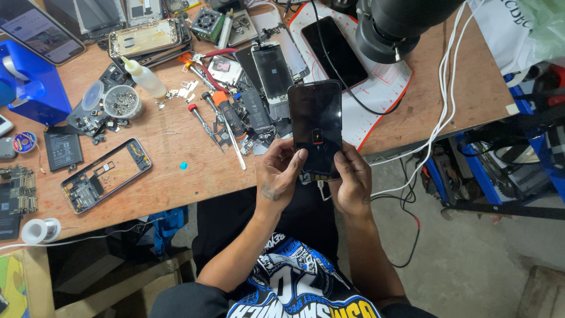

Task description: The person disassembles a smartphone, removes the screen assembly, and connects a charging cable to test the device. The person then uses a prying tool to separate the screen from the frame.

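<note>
While your left hand [281,175] and right hand [351,181] both clamp that glossy black phone [315,126], a white cable [438,118] hangs below it over the cluttered wooden desk [176,171].

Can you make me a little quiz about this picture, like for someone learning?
1. True or false: both hands hold the phone.
2. What lies nearer the empty phone frame: A) the solder spool, B) the black camera lens?
3. What colour is the battery sign on the phone's screen?

Key:
1. True: the left hand and right hand grip the phone.
2. A: the solder spool is close to the phone frame.
3. Red.
</note>
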